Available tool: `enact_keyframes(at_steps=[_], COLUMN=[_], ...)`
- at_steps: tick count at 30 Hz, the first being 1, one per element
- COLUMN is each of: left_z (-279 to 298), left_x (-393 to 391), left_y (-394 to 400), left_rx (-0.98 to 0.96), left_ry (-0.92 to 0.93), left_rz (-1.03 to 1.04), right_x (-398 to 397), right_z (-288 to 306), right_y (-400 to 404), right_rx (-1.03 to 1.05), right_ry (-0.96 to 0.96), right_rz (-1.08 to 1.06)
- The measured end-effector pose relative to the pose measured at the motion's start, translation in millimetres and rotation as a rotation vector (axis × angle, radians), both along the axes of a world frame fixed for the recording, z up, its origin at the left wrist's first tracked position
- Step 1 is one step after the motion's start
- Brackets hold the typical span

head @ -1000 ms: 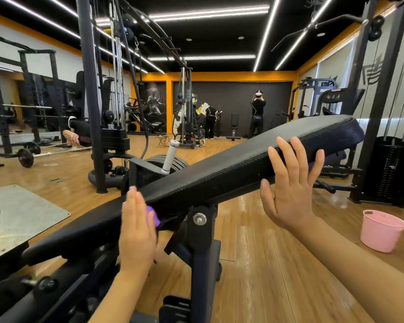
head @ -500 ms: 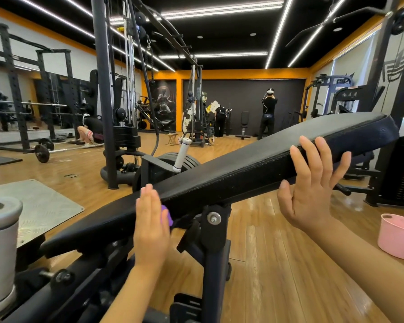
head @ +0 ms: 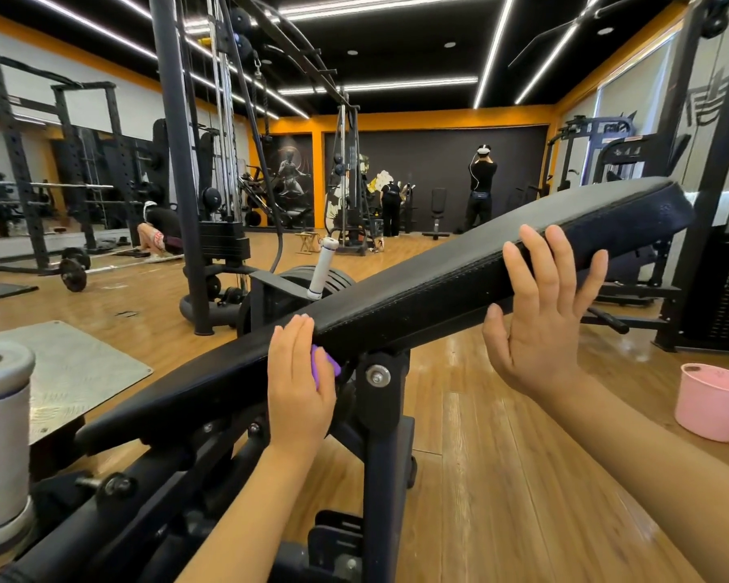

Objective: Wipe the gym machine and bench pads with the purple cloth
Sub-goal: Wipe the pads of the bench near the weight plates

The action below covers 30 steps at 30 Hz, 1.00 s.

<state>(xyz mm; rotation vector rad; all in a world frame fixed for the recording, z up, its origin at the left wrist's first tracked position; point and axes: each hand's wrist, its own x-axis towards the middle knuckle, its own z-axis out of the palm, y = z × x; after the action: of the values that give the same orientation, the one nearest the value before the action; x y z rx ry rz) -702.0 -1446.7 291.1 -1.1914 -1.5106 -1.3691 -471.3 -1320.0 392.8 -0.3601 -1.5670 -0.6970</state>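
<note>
A long black bench pad (head: 417, 284) slopes up from lower left to upper right across the view. My left hand (head: 297, 385) lies flat against the pad's near side edge, fingers straight, pressing the purple cloth (head: 324, 363) onto it; only a small purple fold shows beside my palm. My right hand (head: 543, 313) is further up the pad, fingers straight and spread, resting on the pad's near edge with the fingertips over the top seam.
The bench's black steel frame and upright post (head: 381, 456) stand below the pad. A pink bucket (head: 714, 401) sits on the wood floor at right. A grey roller pad (head: 1, 435) is at left. Cable machines and people fill the background.
My left hand has slid the cloth up along the pad's edge to the right. My right hand stays on the upper edge. My head has moved closer.
</note>
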Motion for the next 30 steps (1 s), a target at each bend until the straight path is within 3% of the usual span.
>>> enact_keyframes(at_steps=[5, 9, 12, 14, 17, 20, 26, 30], left_z=[-4, -15, -22, -27, -33, -49, -54, -42], left_x=[-8, -35, -44, -52, -64, -77, -80, -71], left_y=[-12, -30, -36, -33, -35, -49, -49, -37], left_rx=[-0.024, -0.06, -0.08, -0.089, -0.089, -0.168, -0.037, 0.206], left_ry=[0.082, 0.024, 0.083, 0.057, -0.084, -0.018, -0.381, -0.752], left_rz=[0.065, 0.171, 0.235, 0.188, 0.063, 0.163, 0.137, 0.166], right_x=[5, 7, 2, -14, -45, -58, -59, -60], right_z=[0, 0, -1, 0, -1, -4, -6, -7], right_y=[-1, -6, -22, -37, -53, -51, -40, -40], right_rx=[-0.023, -0.055, -0.023, 0.004, -0.011, 0.031, 0.125, 0.128], right_ry=[-0.038, -0.044, -0.191, -0.334, -0.372, -0.377, -0.365, -0.347], right_rz=[-0.006, -0.002, 0.005, 0.003, -0.036, -0.079, -0.124, -0.108])
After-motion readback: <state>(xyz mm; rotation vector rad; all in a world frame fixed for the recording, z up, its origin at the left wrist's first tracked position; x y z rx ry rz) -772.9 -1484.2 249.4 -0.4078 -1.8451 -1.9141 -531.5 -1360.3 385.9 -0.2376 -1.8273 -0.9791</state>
